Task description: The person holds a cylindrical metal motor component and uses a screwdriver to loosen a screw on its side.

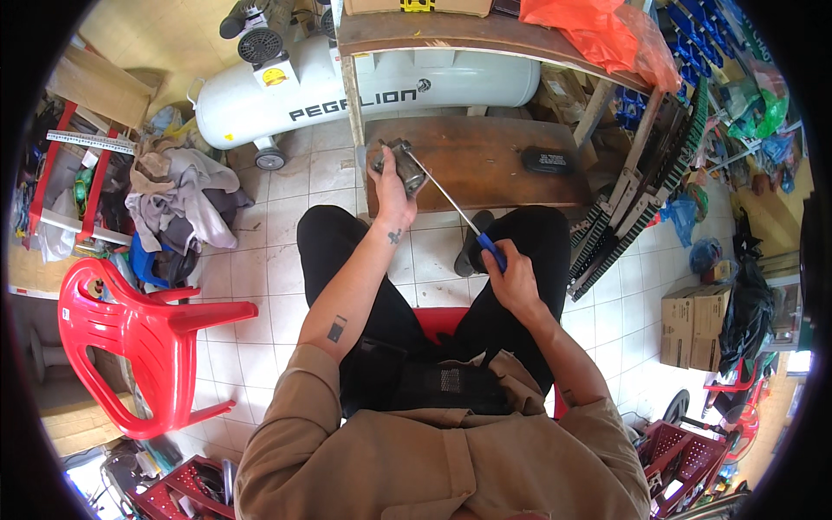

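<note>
My left hand [395,192] is closed round a greyish metal part [406,166], perhaps a carburetor, held up over the near left of a low brown wooden bench [472,139]. A long screwdriver [449,201] with a blue handle and a slim bright shaft is gripped in my right hand [513,279], above my right thigh. Its shaft slants up and left, and its tip meets the upper right side of the metal part. Whether the tip sits in a screw is too small to tell. A small black case [546,159] lies on the bench's right side.
Behind the bench stands a large white air compressor tank [364,94]. A wooden shelf [485,39] with an orange plastic bag [581,30] overhangs the bench. Long dark toothed rails [637,186] lean at right. A red plastic chair [130,347] and grey cloths [186,195] are at left.
</note>
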### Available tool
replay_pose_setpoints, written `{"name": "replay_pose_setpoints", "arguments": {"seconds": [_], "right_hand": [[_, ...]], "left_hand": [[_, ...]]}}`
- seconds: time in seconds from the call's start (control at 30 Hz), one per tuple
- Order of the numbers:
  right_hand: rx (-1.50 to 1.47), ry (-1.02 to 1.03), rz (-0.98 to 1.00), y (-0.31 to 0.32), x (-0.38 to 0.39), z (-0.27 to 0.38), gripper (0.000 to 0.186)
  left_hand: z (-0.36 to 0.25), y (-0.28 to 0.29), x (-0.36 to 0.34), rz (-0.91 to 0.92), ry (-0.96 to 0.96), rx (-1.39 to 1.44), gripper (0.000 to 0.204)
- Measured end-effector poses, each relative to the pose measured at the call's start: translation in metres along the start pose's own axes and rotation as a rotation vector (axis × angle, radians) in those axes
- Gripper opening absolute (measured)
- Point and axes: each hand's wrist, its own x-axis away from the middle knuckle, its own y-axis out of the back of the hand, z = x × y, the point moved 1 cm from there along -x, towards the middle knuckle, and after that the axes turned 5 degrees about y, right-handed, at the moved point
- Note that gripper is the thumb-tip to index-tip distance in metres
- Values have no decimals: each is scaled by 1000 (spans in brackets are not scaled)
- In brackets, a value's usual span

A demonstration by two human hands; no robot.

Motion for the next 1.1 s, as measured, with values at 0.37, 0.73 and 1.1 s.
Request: {"name": "replay_pose_setpoints", "arguments": {"seconds": [0.37,0.73,1.1], "right_hand": [[-277,-121,-24,0,0,-11,28],[-919,-412,178,3,-2,-6,40],[-1016,-474,344,-7,2,-15,43]], "left_hand": [[10,4,-3,80,-161,-88,46],[7,0,-1,209,-151,-115,39],[1,-6,10,232,-106,-168,39]]}}
